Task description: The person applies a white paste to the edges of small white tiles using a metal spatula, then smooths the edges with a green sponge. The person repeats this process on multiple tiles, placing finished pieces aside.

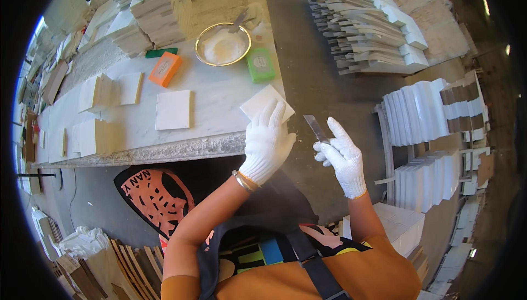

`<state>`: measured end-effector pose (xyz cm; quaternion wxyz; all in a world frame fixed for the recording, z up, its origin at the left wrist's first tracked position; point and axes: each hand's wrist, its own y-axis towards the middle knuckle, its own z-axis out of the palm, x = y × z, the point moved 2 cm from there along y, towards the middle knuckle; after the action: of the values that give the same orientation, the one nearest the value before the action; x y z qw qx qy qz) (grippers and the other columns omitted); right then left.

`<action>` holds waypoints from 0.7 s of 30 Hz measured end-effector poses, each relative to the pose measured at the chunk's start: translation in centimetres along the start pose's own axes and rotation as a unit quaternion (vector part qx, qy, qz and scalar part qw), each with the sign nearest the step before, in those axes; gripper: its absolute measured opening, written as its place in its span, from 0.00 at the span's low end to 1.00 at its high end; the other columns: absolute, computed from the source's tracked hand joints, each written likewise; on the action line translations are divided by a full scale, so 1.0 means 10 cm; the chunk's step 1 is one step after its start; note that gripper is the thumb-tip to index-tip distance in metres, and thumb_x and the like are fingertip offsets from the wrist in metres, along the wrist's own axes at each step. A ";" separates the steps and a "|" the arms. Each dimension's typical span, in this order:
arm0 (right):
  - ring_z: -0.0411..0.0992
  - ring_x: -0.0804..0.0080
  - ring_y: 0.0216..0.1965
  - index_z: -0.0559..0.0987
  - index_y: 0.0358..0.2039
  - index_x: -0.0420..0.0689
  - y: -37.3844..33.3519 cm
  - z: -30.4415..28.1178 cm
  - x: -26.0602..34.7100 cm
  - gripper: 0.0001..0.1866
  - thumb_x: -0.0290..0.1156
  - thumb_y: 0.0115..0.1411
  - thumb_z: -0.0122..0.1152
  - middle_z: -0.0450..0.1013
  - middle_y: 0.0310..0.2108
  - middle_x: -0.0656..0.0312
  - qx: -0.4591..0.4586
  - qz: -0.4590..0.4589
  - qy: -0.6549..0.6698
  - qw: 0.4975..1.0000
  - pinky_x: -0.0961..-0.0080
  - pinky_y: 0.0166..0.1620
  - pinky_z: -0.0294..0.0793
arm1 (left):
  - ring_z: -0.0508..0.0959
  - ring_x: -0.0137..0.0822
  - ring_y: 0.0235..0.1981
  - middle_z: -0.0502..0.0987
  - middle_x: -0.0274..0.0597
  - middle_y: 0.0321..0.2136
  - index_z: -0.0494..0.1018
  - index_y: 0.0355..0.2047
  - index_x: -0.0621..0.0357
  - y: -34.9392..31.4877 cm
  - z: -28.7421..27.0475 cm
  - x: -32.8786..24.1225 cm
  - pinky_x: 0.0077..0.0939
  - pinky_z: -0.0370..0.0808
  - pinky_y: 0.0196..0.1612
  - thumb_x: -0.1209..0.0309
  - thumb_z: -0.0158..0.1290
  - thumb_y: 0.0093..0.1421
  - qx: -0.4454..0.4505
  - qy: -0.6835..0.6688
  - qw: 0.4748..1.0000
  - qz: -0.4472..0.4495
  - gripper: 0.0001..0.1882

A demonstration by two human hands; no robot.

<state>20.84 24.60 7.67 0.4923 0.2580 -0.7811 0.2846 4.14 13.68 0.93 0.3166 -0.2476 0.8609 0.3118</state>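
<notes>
My left hand (pixel 268 143), in a white knit glove, grips a square white stone tile (pixel 256 104) at the right end of the pale stone-topped table (pixel 214 116). Its fingers lie across the tile's face, and the hand hides the near part of it. Off the table's right end, my right hand (pixel 343 160), gloved too, holds a flat metal scraper blade (pixel 315 127) that points up and left, apart from the tile. On the table just beyond the tile lies a green block (pixel 260 65). Behind that stands a gold-rimmed bowl (pixel 199 45) of white powder or paste with a scraper in it.
An orange block (pixel 164 69) and a loose white tile (pixel 173 110) lie left of the bowl. Stacked tiles (pixel 94 94) stand farther left, with taller stacks (pixel 156 12) behind. Racks of white slabs (pixel 414 113) and layered stone pieces (pixel 368 31) stand to the right.
</notes>
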 end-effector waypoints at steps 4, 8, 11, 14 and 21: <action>0.79 0.79 0.33 0.65 0.72 0.43 -0.11 -0.10 0.00 0.32 0.27 0.68 0.59 0.84 0.38 0.57 -0.035 0.016 0.017 0.999 0.80 0.36 0.79 | 0.75 0.55 0.58 0.73 0.54 0.61 0.76 0.54 0.55 -0.04 -0.13 -0.16 0.45 0.73 0.58 0.63 0.67 0.53 0.129 -0.041 0.991 0.024 0.28; 0.78 0.80 0.32 0.65 0.72 0.44 -0.19 0.01 0.10 0.32 0.25 0.68 0.60 0.83 0.37 0.58 -0.025 0.015 0.011 1.000 0.80 0.36 0.78 | 0.79 0.49 0.52 0.77 0.49 0.56 0.79 0.48 0.57 -0.07 -0.19 -0.22 0.39 0.77 0.53 0.61 0.64 0.58 0.207 -0.138 0.969 -0.004 0.20; 0.76 0.81 0.31 0.67 0.71 0.45 -0.20 0.11 0.01 0.32 0.24 0.67 0.60 0.82 0.35 0.60 0.007 -0.015 -0.021 1.000 0.80 0.36 0.78 | 0.81 0.45 0.48 0.80 0.49 0.48 0.78 0.49 0.58 -0.17 -0.21 -0.27 0.37 0.77 0.50 0.57 0.63 0.61 0.174 -0.247 0.953 -0.024 0.22; 0.76 0.82 0.32 0.68 0.70 0.43 -0.20 0.24 -0.14 0.32 0.21 0.65 0.62 0.82 0.35 0.58 0.047 -0.043 -0.058 0.996 0.79 0.39 0.78 | 0.80 0.36 0.39 0.81 0.47 0.39 0.80 0.44 0.60 -0.23 -0.19 -0.21 0.32 0.77 0.44 0.58 0.62 0.63 0.253 -0.383 0.875 -0.155 0.18; 0.78 0.79 0.30 0.69 0.69 0.43 -0.25 0.15 -0.26 0.31 0.21 0.65 0.61 0.82 0.32 0.57 0.080 -0.004 -0.083 0.993 0.77 0.38 0.80 | 0.80 0.35 0.31 0.81 0.45 0.29 0.81 0.36 0.61 -0.41 -0.02 -0.10 0.31 0.77 0.38 0.59 0.60 0.65 0.230 -0.397 0.860 -0.222 0.15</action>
<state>22.63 22.11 5.25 0.4046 0.3227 -0.7928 0.3220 7.26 10.95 0.17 0.7404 -0.2076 0.6318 0.0977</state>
